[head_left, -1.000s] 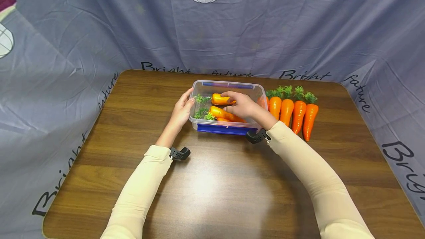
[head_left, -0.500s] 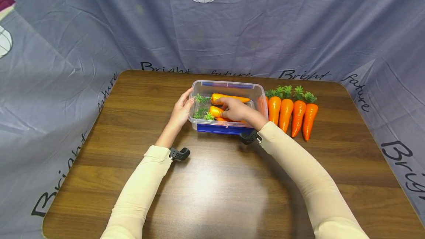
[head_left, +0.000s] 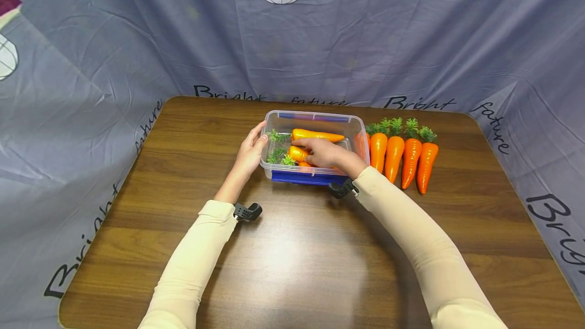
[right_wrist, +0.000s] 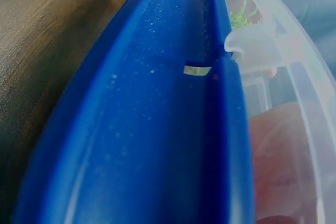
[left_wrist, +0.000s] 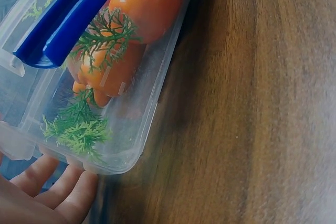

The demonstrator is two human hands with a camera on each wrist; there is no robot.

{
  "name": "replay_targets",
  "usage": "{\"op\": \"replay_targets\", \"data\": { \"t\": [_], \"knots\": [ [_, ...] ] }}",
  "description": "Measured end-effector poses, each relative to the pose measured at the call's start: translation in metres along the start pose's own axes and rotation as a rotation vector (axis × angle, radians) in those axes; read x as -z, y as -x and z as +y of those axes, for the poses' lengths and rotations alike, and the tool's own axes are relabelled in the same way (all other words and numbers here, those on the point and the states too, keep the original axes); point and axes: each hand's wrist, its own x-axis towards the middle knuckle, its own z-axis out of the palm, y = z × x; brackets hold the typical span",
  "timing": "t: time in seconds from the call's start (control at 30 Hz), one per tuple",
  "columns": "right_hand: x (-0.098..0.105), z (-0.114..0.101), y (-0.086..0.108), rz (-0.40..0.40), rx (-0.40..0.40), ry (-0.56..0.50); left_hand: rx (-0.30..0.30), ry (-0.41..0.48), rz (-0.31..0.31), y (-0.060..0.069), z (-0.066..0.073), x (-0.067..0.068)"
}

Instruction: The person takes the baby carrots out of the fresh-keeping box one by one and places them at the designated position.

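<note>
A clear plastic food container point(head_left: 352, 122) with blue clip flaps stands on the table and holds several orange carrots with green tops. My left hand point(head_left: 249, 152) grips its left rim, thumb at the edge; curled fingertips point(left_wrist: 79, 187) press the outer wall in the left wrist view. Inside the box, my right hand point(head_left: 325, 152) grips the middle carrot point(head_left: 298, 154), covering most of it. A back carrot point(head_left: 320, 136) lies along the far wall, and another carrot point(head_left: 305, 164) shows partly at the near wall. The blue flap point(right_wrist: 157, 119) fills much of the right wrist view.
A row of several larger carrots point(head_left: 411, 161) lies side by side just right of the container, leaves toward the back. The wooden table point(head_left: 283, 258) extends in front. A printed grey curtain point(head_left: 292, 60) encloses the back and sides.
My right hand has moved left and nearer, from over the back carrot onto the middle one, uncovering the back carrot. Over the last half second it barely shifts. The left hand stays put.
</note>
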Motion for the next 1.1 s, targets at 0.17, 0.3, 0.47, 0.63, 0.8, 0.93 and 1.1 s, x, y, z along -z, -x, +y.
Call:
{"op": "replay_targets", "data": {
  "t": [0.17, 0.3, 0.47, 0.63, 0.8, 0.93, 1.1],
  "knots": [
    [0.002, 0.0, 0.001, -0.014, -0.008, 0.057, -0.017, 0.023, 0.001, -0.001, 0.001, -0.003],
    [0.003, -0.001, 0.001, -0.018, -0.011, 0.111, -0.027, 0.02, 0.001, -0.002, 0.001, -0.005],
    [0.002, 0.0, 0.004, -0.002, 0.005, 0.136, -0.021, 0.0, -0.001, -0.002, 0.0, -0.006],
    [0.0, 0.006, 0.01, 0.045, 0.025, 0.108, -0.025, -0.008, 0.002, -0.001, 0.0, -0.006],
    [0.006, 0.012, 0.02, 0.084, -0.003, 0.035, -0.024, -0.023, 0.009, 0.0, -0.001, -0.005],
    [0.014, 0.018, 0.029, 0.135, -0.02, -0.034, -0.018, -0.027, 0.013, 0.0, -0.001, -0.003],
    [0.025, 0.026, 0.039, 0.231, -0.031, -0.131, -0.019, -0.027, 0.008, -0.001, 0.0, -0.001]
  ]
}}
